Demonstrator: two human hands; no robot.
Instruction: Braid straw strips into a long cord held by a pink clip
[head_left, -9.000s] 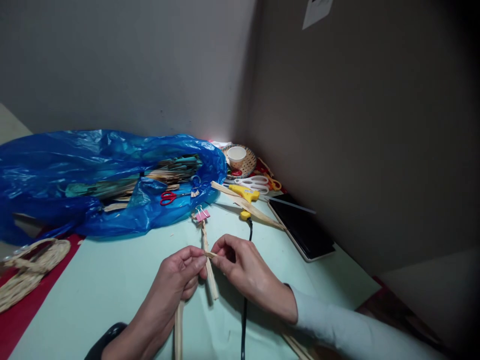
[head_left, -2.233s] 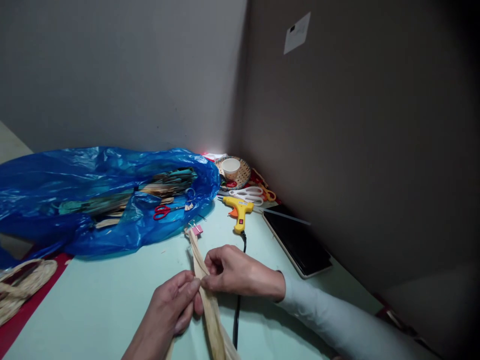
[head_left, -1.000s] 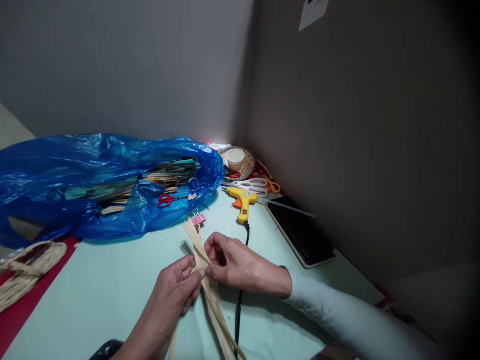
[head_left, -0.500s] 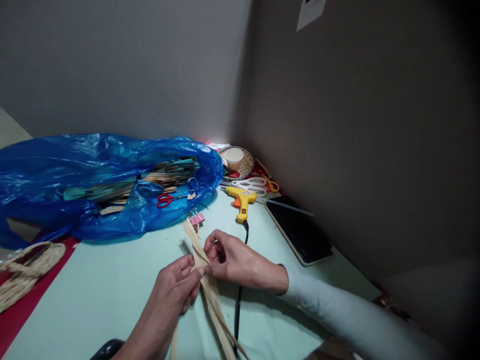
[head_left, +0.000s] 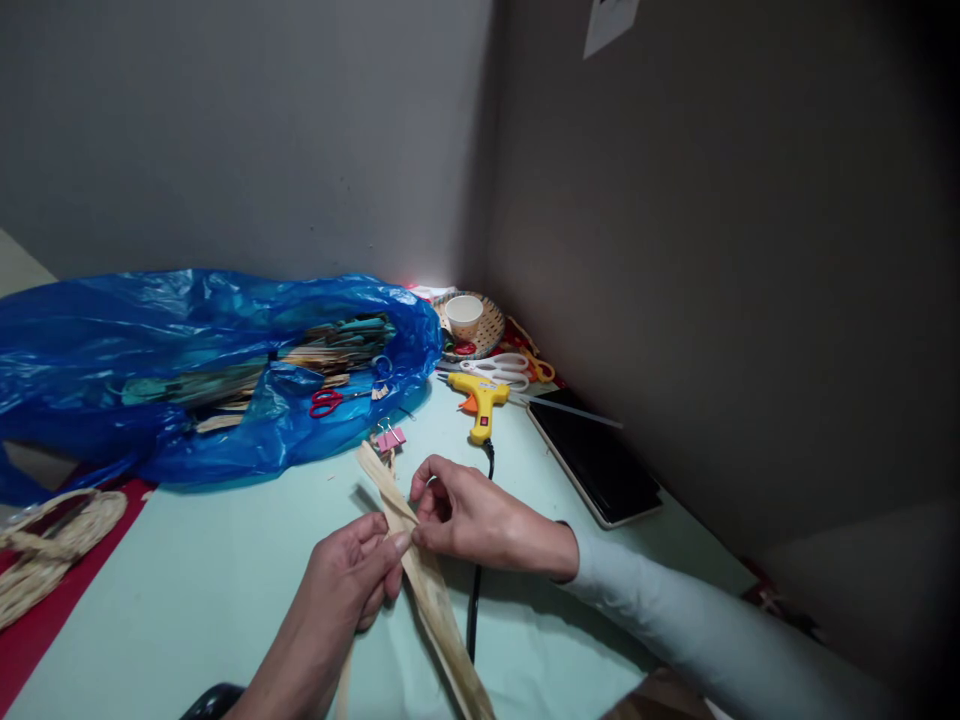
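Several pale, dry leaf strips [head_left: 439, 610] run lengthwise between my hands, from near the pink binder clip [head_left: 391, 438] down past the bottom edge of the view. My left hand [head_left: 356, 570] pinches them from the left, thumb on top. From the right, my right hand [head_left: 469, 515] grips the same spot between thumb and fingers, its other fingers curled. Both thumb tips nearly meet over the strips. A thin strip hangs below my left hand. What lies under the fingertips is hidden.
A blue plastic bag [head_left: 187, 330] with leaf bundles and red-handled scissors [head_left: 326, 402] lies left. Ahead are a yellow glue gun [head_left: 484, 400] with a black cord, white-handled scissors [head_left: 502, 368] and a paper cup [head_left: 464, 315]. A black tablet [head_left: 600, 460] lies right, a woven piece [head_left: 60, 545] left.
The strips' lower ends have shifted and now lie closer together, with a browner face showing. Their upper tip has moved slightly left. Both hands keep their hold in nearly the same place.
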